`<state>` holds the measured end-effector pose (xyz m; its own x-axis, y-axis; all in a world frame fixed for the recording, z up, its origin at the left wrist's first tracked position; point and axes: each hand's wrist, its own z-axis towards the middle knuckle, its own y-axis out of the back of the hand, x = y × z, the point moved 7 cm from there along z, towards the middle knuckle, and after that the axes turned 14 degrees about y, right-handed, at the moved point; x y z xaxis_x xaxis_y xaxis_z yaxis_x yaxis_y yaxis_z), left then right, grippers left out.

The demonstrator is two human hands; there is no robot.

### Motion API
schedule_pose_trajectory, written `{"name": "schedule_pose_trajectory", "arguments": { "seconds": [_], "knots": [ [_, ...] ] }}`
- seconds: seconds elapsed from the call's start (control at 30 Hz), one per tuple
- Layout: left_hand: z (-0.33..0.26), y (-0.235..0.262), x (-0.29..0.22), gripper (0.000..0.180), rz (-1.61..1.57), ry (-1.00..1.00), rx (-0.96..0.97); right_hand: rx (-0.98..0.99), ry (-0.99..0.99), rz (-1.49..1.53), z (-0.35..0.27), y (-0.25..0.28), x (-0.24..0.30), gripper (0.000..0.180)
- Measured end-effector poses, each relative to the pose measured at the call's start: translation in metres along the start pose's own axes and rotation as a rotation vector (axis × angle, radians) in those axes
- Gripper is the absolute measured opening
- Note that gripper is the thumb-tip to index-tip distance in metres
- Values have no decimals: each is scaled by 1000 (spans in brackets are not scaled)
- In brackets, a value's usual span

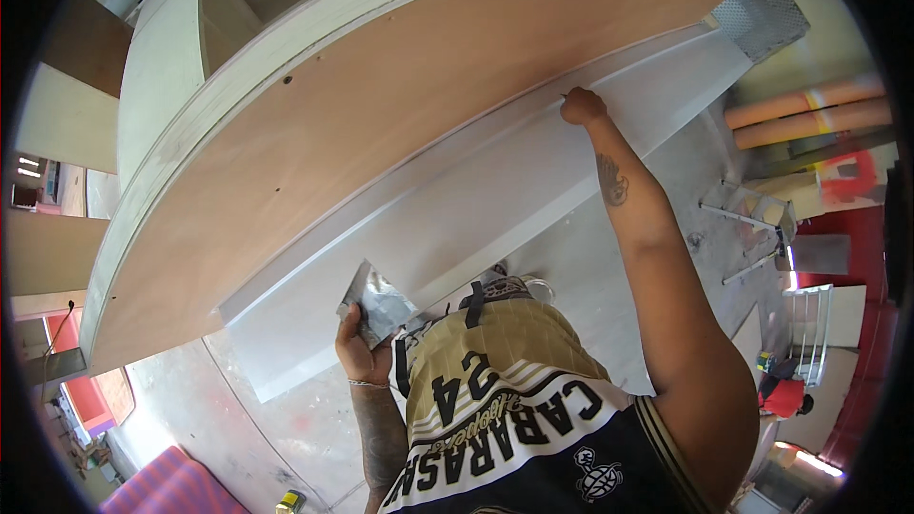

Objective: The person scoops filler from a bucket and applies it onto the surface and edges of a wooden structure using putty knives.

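Right hand (582,106) fisted at centre-right, pressing something too small to identify into the seam where the brown cabinet panel (381,124) meets the grey-white board (495,181), open floor (286,419) below; left hand (362,347) at lower centre clamps a flat, grey-smeared putty blade (379,302), blade just above its fingers.

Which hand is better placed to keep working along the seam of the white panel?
Probably the right hand: it already rests on the seam between the white panel and the brown board. The left hand is lower down, holding a flat metal scraper.
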<state>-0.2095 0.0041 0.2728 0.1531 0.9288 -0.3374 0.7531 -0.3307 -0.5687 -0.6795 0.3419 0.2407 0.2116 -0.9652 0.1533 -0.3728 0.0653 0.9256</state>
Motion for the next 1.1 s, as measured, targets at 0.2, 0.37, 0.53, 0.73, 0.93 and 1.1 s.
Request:
{"name": "schedule_pose_trajectory", "arguments": {
  "seconds": [0.2, 0.37, 0.53, 0.73, 0.93, 1.1],
  "knots": [
    [-2, 5, 0, 28, 32, 13, 16, 4, 16, 6, -28, -15, 70, 37],
    [-4, 12, -8, 29, 79, 12, 61, 46, 42, 8, -45, -37, 111, 40],
    [2, 24, -9, 31, 98, 11, 85, 41, 105, 67, -69, -53, 162, 40],
    [12, 54, -14, 31, 137, 9, 74, 89, 146, 96, -92, -75, 212, 40],
    [7, 53, -13, 31, 179, 19, 90, 36, 164, 86, -119, -85, 259, 38],
    [2, 46, -12, 29, 89, 11, 100, 129, 259, 137, -151, -92, 308, 37]
  ]
}}
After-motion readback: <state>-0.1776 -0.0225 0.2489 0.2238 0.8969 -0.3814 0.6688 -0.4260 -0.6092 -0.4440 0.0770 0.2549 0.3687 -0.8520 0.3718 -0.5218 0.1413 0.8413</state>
